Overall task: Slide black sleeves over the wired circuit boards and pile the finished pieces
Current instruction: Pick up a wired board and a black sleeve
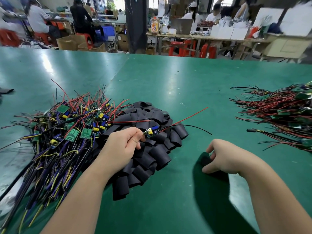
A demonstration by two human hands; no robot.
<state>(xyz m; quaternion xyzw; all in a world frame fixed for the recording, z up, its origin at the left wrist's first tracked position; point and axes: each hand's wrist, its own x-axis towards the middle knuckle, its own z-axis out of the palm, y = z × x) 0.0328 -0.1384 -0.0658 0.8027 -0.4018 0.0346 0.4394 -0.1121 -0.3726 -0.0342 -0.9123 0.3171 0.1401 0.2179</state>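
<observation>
My left hand (124,146) pinches the wires of a small circuit board (152,132) with a yellow part, held above a heap of black sleeves (152,149). A red wire and a black wire trail from the board to the right. My right hand (224,157) curls round one black sleeve (206,160) just over the green table (168,85), right of the heap. A tangle of bare wired boards (67,130) lies to the left.
A second pile of wired pieces (280,115) spreads at the right edge of the table. One loose black sleeve (5,90) lies at the far left. Beyond the table's far edge, people sit at other benches among boxes and red stools.
</observation>
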